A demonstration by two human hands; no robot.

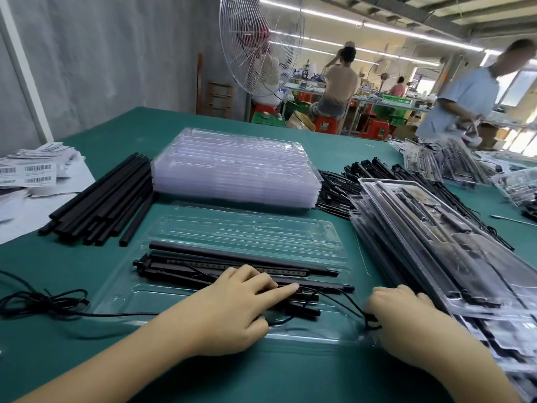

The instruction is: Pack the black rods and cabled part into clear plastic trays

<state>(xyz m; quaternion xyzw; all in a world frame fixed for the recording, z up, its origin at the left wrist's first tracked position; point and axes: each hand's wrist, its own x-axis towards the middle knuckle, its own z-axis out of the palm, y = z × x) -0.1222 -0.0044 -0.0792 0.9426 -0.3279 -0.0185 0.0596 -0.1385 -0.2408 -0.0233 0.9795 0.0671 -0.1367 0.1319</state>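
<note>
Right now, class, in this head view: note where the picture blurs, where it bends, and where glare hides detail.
Head view: the person in blue and the right hand are motion-blurred; the white post leans from the wide lens; the window is blown out; glare whitens the tray stack.

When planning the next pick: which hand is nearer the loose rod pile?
Left. The left hand presses the cabled part, right of the rod pile; the right hand lies farther right, at the tray end.

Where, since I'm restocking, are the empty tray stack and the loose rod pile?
empty tray stack (232, 162): head view, middle of the top tray.
loose rod pile (107, 196): head view, middle of the bundle.
</note>
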